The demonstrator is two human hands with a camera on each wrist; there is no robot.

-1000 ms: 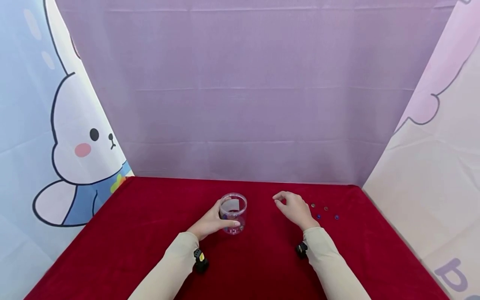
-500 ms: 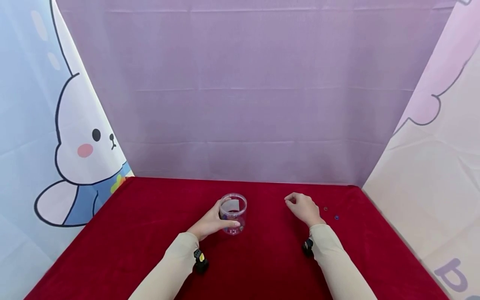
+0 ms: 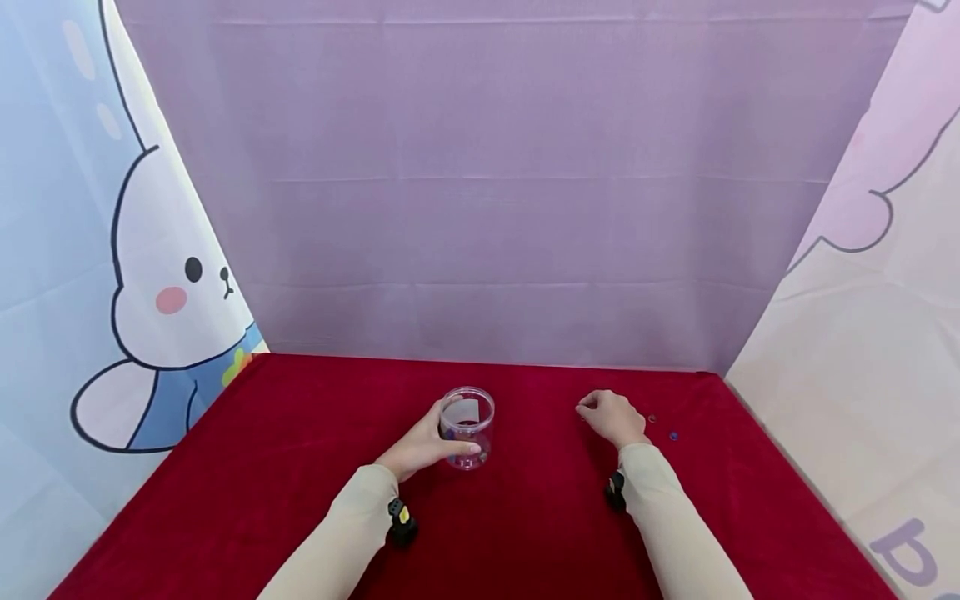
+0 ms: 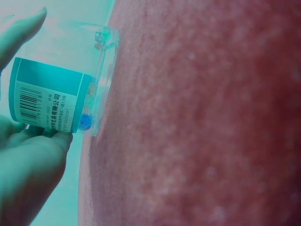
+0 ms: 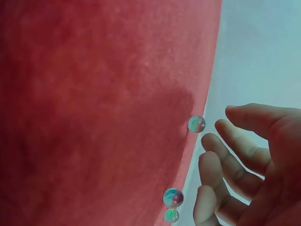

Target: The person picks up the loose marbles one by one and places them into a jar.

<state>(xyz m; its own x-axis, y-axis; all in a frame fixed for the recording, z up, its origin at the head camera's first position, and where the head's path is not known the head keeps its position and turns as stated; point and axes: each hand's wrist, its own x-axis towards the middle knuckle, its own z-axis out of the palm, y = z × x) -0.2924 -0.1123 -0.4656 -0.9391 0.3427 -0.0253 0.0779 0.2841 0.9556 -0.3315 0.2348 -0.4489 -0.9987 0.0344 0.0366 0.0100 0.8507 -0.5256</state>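
My left hand (image 3: 423, 446) holds a clear plastic jar (image 3: 483, 425) upright and lidless on the red cloth, thumb across its near side and fingers round the far side. The left wrist view shows the jar's printed label (image 4: 49, 99) with a barcode. A blue marble (image 4: 84, 122) and other glass marbles lie at the bottom. To the right, my right hand (image 3: 613, 417) hovers low over the cloth. Its fingers are loosely bent, thumb apart from them, nothing between. A clear glass marble (image 5: 196, 124) lies just off the fingertips in the right wrist view.
A brownish marble (image 3: 651, 418) and a blue marble (image 3: 673, 436) lie right of my right hand. Red cloth (image 3: 300, 467) covers the table. Purple fabric (image 3: 480, 183) hangs behind it, with printed panels at both sides.
My right hand has moved right and slightly lower, covering two marbles that showed beside it earlier. My left hand and the jar have stayed in place.
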